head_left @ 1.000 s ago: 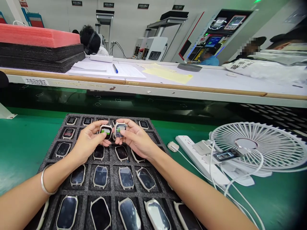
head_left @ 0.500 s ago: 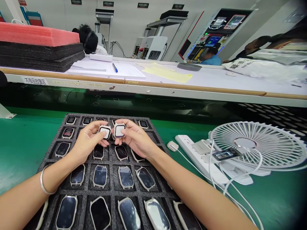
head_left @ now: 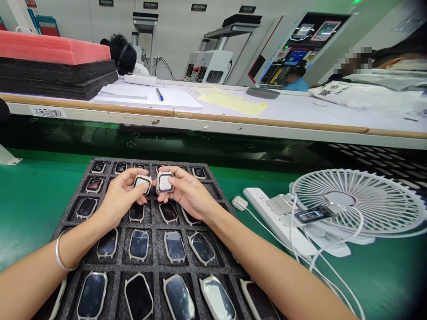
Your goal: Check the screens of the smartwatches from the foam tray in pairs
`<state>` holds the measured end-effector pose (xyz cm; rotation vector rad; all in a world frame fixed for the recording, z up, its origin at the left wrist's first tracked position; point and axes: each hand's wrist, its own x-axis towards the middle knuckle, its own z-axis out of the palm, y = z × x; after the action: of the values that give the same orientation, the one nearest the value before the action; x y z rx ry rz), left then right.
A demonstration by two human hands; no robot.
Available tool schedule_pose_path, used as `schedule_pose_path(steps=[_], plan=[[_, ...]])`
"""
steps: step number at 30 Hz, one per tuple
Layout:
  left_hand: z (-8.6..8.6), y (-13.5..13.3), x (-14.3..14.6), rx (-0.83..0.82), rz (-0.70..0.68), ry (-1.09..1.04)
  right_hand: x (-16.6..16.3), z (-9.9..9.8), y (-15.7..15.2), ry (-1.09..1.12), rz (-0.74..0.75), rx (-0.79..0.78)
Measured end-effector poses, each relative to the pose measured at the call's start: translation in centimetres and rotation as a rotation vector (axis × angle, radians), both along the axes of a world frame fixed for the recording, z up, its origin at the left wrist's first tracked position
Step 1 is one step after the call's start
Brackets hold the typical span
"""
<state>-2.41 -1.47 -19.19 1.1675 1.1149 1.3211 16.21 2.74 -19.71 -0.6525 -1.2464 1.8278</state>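
Green tabletop (head_left: 30, 191) — each hand (head_left: 120, 194) (head_left: 191, 193) holds a lit watch (head_left: 142, 179) (head_left: 163, 182).

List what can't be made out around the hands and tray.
- Head view: text on the watch in the left hand; too small.
- Head view: screen edge of the other watch; the right hand covers it.
- Head view: near end of the foam tray; bottom edge cuts it.
- Head view: tray part under the right forearm; arm hides it.
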Motion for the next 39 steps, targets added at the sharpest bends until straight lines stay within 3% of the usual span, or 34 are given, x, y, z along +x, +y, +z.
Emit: schedule_pose_path(steps=[39], plan=[[-0.11,0.09,-0.11,-0.003,-0.038,0.006,0.27,-0.64,0.18,0.006,0.06,0.045]])
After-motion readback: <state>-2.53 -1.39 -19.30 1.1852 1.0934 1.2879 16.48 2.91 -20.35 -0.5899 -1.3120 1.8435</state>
